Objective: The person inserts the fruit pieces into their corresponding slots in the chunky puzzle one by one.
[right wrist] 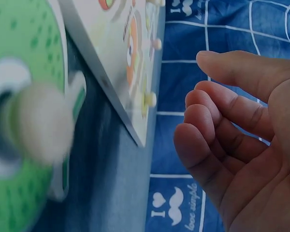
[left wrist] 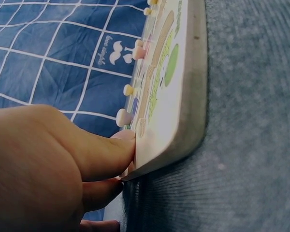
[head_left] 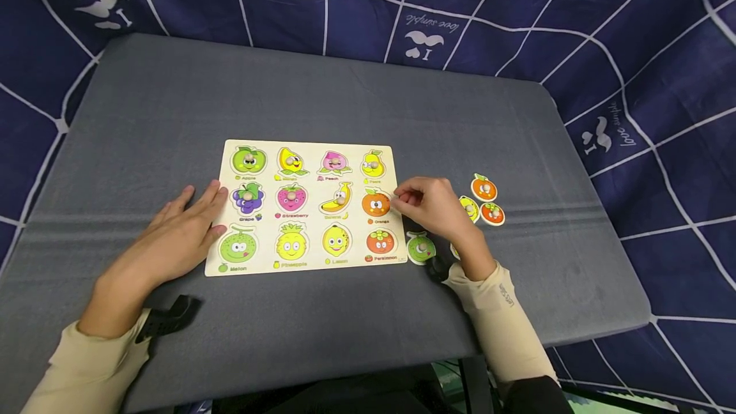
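Observation:
A wooden fruit puzzle board [head_left: 313,260] lies flat on the table. Knobbed pieces fill the top row and part of the middle row, among them the strawberry piece [head_left: 291,198] and the banana piece [head_left: 337,198]. My left hand [head_left: 181,235] rests at the board's left edge with fingers extended; the left wrist view shows the thumb [left wrist: 111,152] touching the board's border. Beside the printed orange picture [head_left: 376,203], my right hand [head_left: 430,206] hovers at the right edge. Its fingers [right wrist: 198,121] are loosely bent, apart from the thumb, holding nothing.
A loose green melon piece [head_left: 421,248] lies by the board's lower right corner. Farther right are an orange piece [head_left: 483,188], a persimmon piece [head_left: 492,214] and a yellow piece [head_left: 469,207]. Another yellow piece is mostly hidden by the right wrist. A blue curtain [head_left: 356,18] surrounds the grey table [head_left: 322,94].

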A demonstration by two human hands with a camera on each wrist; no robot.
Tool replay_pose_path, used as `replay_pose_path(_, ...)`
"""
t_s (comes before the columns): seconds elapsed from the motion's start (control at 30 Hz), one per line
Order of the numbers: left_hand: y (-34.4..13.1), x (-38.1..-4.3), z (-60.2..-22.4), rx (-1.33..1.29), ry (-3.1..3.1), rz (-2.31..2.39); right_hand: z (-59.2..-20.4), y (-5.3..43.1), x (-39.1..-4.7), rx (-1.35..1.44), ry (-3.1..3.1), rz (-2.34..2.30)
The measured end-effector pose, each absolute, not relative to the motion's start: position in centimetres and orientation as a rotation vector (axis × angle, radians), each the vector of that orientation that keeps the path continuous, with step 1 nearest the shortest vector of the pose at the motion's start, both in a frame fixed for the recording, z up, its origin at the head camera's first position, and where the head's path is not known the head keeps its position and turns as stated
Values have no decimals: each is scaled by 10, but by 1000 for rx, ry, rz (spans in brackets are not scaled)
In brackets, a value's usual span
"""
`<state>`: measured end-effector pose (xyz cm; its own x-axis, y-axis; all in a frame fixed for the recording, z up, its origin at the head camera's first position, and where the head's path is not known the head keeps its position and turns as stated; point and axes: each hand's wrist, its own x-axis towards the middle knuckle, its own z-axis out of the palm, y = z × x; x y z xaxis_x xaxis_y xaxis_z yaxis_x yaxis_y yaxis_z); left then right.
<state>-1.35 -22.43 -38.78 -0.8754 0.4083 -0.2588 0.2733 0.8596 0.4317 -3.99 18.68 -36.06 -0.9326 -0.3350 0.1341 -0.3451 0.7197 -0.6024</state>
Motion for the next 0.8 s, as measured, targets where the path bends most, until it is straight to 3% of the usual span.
replay_pose_path(0.8,-226,-13,-390,520,2698,559,-361,236,-41,366,-2887,1011)
